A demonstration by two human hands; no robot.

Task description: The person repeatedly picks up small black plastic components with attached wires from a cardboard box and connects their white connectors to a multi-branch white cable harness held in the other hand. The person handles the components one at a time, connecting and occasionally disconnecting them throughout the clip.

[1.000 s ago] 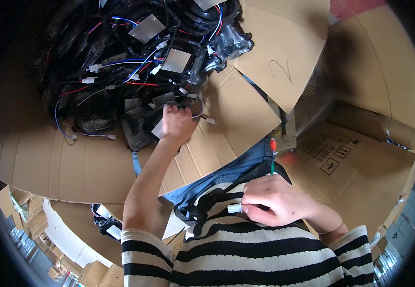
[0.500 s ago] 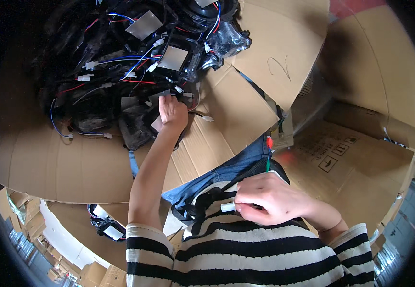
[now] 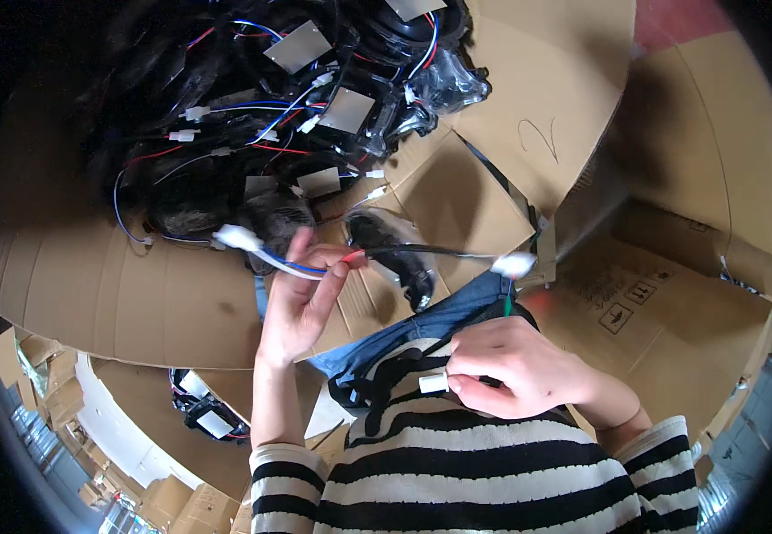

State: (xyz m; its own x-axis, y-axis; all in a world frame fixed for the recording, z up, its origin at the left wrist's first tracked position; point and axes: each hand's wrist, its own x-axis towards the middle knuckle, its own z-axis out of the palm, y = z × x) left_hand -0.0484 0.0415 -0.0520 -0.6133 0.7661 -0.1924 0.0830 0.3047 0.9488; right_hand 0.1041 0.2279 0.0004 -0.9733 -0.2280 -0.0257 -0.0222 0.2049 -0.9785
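Note:
My left hand (image 3: 297, 311) pinches a bundle of blue, white and red wires (image 3: 301, 268) between thumb and fingers. One end carries a blurred white plug (image 3: 239, 238); toward the right, a dark lead ends in another white plug (image 3: 512, 264). My right hand (image 3: 524, 369) is curled in front of my striped shirt, closed on a small white connector (image 3: 433, 384) that pokes out by the thumb. A green lead (image 3: 508, 304) rises above that hand. Under the wires, a black plastic-wrapped part (image 3: 393, 254) lies on the cardboard flap.
A heap of black parts with wires and silver plates (image 3: 348, 110) fills the open carton at upper left. Its flap (image 3: 542, 80) extends right. Another cardboard box (image 3: 662, 303) stands at the right. Lower left, a black wired part (image 3: 212, 418) sits in a further carton.
My left hand has drawn back from the heap toward me, lifting wires with white plugs. A black wrapped part now shows on the flap. My right hand has stayed nearly still.

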